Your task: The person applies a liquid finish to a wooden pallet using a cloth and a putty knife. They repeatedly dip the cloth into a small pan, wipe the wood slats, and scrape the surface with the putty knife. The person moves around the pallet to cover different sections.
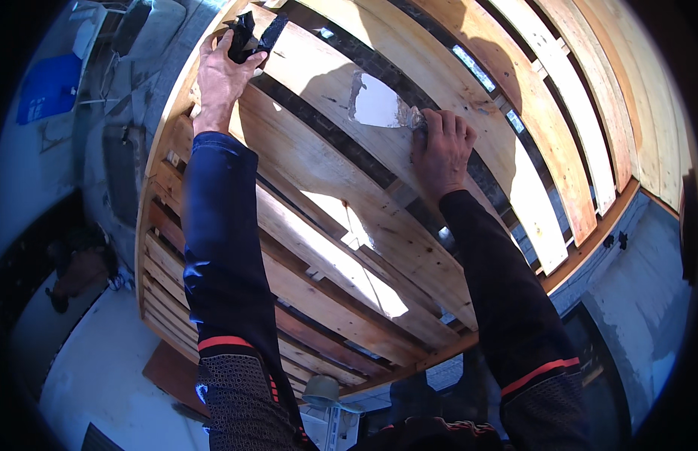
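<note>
A stack of wooden pallets (311, 173) fills the middle of the view, its pale slats running diagonally. My right hand (441, 146) grips the handle of a wide metal putty knife (375, 101), whose shiny blade lies flat on a slat. My left hand (220, 75) reaches to the far left corner of the top pallet and holds a crumpled black cloth (247, 36) against the wood. Both arms wear dark sleeves with an orange band near the elbow.
Concrete floor (101, 376) lies to the left and below the stack. A blue sheet (48, 86) and grey items sit at the upper left. A brown board (172, 372) lies by the stack's lower corner. A grey wall edge (635, 278) runs at the right.
</note>
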`<action>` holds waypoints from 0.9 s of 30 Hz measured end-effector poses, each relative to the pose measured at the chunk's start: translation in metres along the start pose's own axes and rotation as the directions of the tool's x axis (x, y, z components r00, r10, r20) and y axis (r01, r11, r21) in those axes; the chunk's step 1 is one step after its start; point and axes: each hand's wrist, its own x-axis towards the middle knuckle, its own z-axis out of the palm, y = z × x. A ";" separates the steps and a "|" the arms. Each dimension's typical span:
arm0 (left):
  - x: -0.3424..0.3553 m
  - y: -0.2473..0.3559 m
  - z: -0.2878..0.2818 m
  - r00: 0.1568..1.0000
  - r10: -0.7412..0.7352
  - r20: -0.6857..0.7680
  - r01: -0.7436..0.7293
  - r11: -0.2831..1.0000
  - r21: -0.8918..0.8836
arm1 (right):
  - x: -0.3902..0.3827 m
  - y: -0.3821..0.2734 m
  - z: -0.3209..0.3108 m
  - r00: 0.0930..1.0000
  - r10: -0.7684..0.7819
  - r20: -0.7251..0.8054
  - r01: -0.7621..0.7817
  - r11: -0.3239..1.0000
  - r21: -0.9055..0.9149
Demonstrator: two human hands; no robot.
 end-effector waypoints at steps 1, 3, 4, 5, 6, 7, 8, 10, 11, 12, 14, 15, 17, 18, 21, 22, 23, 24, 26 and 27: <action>0.004 0.000 0.001 0.999 -0.011 0.039 0.011 1.000 0.001 | 0.000 -0.001 0.000 1.000 0.002 0.002 -0.002 1.000 0.000; 0.010 0.000 0.005 0.994 -0.015 0.111 0.018 0.999 -0.026 | 0.001 -0.001 -0.001 1.000 0.013 0.004 -0.013 1.000 -0.002; 0.013 -0.001 0.007 0.997 -0.021 0.069 0.025 0.998 -0.050 | 0.001 -0.001 -0.001 1.000 -0.002 -0.007 0.002 1.000 -0.003; 0.018 -0.002 0.009 1.000 -0.017 -0.004 0.017 0.998 -0.061 | 0.001 -0.001 -0.001 1.000 -0.007 -0.013 0.007 1.000 -0.002; 0.024 -0.005 0.010 0.999 -0.043 0.006 0.043 0.997 -0.058 | 0.001 -0.001 -0.001 1.000 -0.012 -0.017 0.012 1.000 -0.002; 0.032 -0.007 0.010 0.993 -0.112 0.043 0.114 0.993 -0.037 | 0.000 -0.001 -0.001 1.000 -0.014 -0.011 0.014 1.000 -0.002; 0.035 -0.007 0.012 0.985 -0.174 0.014 0.174 0.980 -0.101 | 0.000 0.000 -0.001 1.000 -0.016 -0.008 0.016 1.000 -0.003; 0.041 -0.007 0.013 0.956 -0.272 0.108 0.289 0.938 -0.192 | 0.000 0.001 -0.001 1.000 -0.014 -0.010 0.014 1.000 -0.013; 0.040 -0.006 0.013 0.952 -0.281 0.124 0.301 0.934 -0.195 | 0.000 0.001 -0.001 1.000 -0.012 -0.014 0.012 1.000 -0.017; 0.037 -0.005 0.013 0.950 -0.270 0.155 0.295 0.941 -0.168 | 0.000 0.000 -0.001 1.000 -0.013 -0.015 0.013 1.000 -0.012; 0.031 -0.001 0.012 0.948 -0.248 0.200 0.278 0.950 -0.139 | 0.001 -0.001 -0.002 1.000 0.003 0.002 -0.003 1.000 -0.008; 0.027 0.001 0.011 0.938 -0.273 0.216 0.313 0.933 -0.180 | 0.002 -0.002 -0.002 1.000 0.017 0.012 -0.017 1.000 -0.005; 0.027 0.003 0.008 0.962 -0.196 0.189 0.208 0.977 -0.042 | 0.004 -0.003 -0.003 1.000 0.007 0.000 -0.007 1.000 -0.008; 0.030 0.003 0.006 0.949 -0.230 0.217 0.243 0.969 -0.035 | 0.004 -0.003 -0.003 1.000 0.025 0.011 -0.025 1.000 -0.009; 0.049 0.003 -0.004 0.972 -0.189 0.136 0.169 0.974 0.148 | 0.002 -0.002 -0.004 1.000 0.002 -0.002 -0.002 1.000 0.002; 0.052 0.004 -0.006 0.974 -0.226 0.029 0.216 0.957 0.193 | 0.002 -0.002 -0.003 1.000 0.001 0.002 -0.001 1.000 0.010; 0.055 0.005 -0.011 0.943 -0.332 -0.003 0.329 0.933 0.143 | 0.001 -0.001 -0.002 1.000 0.002 0.004 -0.002 1.000 0.013; 0.055 0.007 -0.016 0.892 -0.445 -0.081 0.450 0.890 0.069 | 0.001 0.000 -0.002 1.000 0.005 0.007 -0.005 1.000 0.012; 0.049 0.010 -0.029 0.790 -0.559 -0.253 0.556 0.826 -0.092 | 0.001 0.002 -0.002 1.000 0.010 -0.002 -0.010 1.000 0.030; 0.041 0.012 -0.038 0.766 -0.567 -0.304 0.549 0.822 -0.149 | 0.001 0.001 -0.002 1.000 0.012 0.000 -0.012 0.999 0.048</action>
